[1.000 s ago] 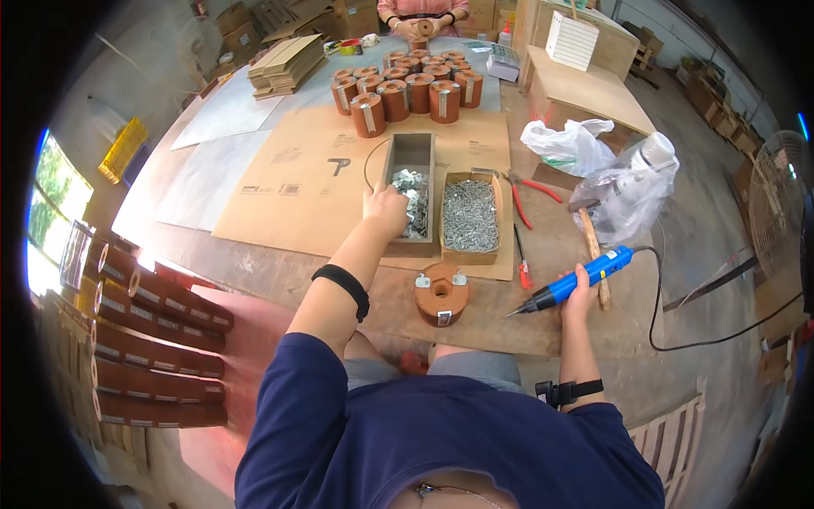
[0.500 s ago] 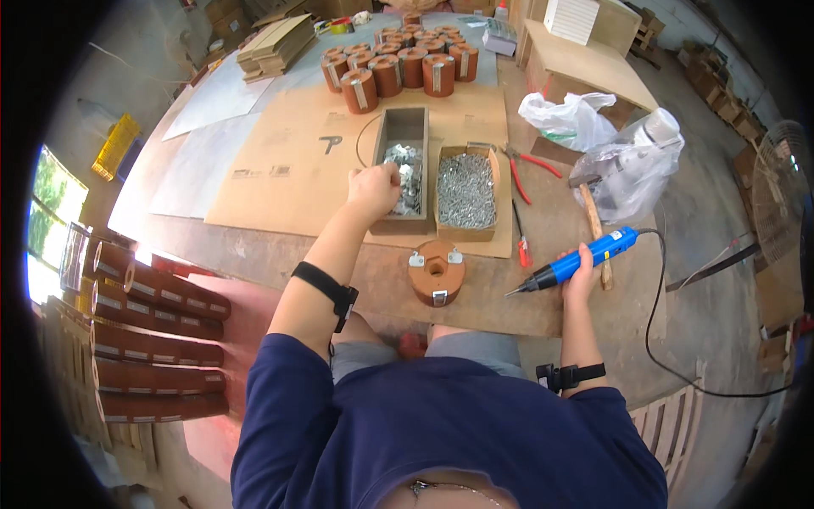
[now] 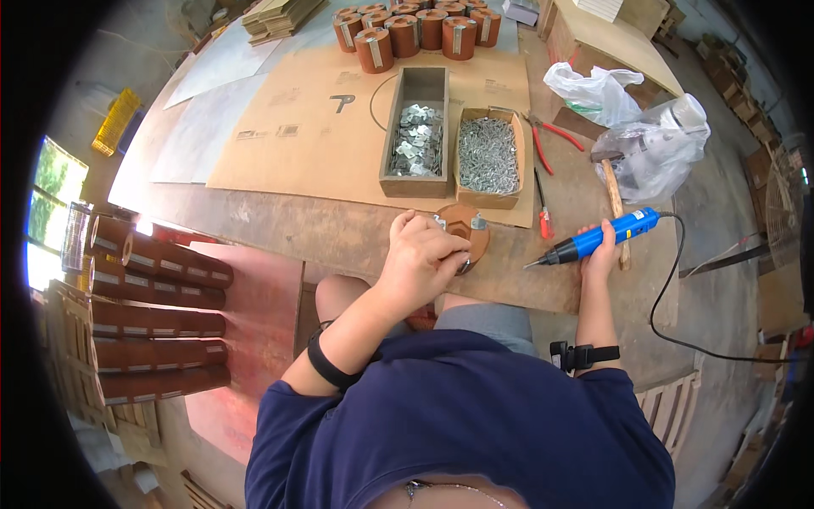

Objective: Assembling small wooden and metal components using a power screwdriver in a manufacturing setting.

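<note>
My left hand (image 3: 417,259) is at the near left edge of a brown cylinder (image 3: 479,241) with a centre hole, its fingers pinched. What they hold is too small and hidden to make out; a silver glint shows by the fingertips. Metal clips sit on the cylinder's top rim, partly covered by my hand. In my right hand (image 3: 600,250) lies a blue electric screwdriver (image 3: 600,241), its black tip pointing left toward the cylinder, apart from it. Beyond stand a grey box (image 3: 415,181) of metal clips (image 3: 417,140) and a cardboard box (image 3: 487,200) of small screws (image 3: 487,155).
Red-handled pliers (image 3: 543,146), a red screwdriver (image 3: 544,222) and a wooden-handled hammer (image 3: 614,191) lie to the right, near plastic bags (image 3: 598,93). Several brown cylinders (image 3: 424,32) stand at the back. More are stacked at left (image 3: 161,314). A black cord (image 3: 657,310) trails rightward.
My left hand has come from the grey box of clips back to the brown cylinder, fingers pinched. The view has shifted; my right hand still holds the electric screwdriver.
</note>
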Available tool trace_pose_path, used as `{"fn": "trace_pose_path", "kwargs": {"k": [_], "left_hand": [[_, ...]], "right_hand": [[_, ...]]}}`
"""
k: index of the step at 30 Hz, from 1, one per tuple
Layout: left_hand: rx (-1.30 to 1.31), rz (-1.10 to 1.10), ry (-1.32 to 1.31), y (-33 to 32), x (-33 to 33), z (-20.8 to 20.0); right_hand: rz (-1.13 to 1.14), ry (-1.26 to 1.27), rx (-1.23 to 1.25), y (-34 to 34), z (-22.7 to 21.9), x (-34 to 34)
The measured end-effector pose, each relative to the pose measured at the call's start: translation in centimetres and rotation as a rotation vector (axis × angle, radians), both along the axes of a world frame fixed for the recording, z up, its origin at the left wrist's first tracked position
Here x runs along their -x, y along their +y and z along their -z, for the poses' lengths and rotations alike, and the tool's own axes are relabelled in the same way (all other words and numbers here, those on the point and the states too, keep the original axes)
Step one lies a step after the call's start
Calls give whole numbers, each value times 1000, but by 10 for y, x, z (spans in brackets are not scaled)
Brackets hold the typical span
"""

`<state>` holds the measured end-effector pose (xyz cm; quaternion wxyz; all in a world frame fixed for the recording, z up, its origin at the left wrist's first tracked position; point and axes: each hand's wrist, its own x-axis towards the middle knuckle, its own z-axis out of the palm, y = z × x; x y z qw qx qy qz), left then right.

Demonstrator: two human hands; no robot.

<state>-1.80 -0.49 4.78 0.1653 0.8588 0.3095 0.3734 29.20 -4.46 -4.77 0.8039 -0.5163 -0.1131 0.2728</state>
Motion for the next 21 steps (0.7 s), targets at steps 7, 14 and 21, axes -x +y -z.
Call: {"fn": "trace_pose_path", "kwargs": {"k": [7,14,21], "left_hand": [[-108,-107,-42,-6,-2,16],[-48,-85,-100,-11,4,18],[-60,-65,-166,-12,2,27]], "right_hand": [[7,21,17,-1,5,-5],[9,19,42,-1,-1,-2],[22,10,42,0,3,-4]]}}
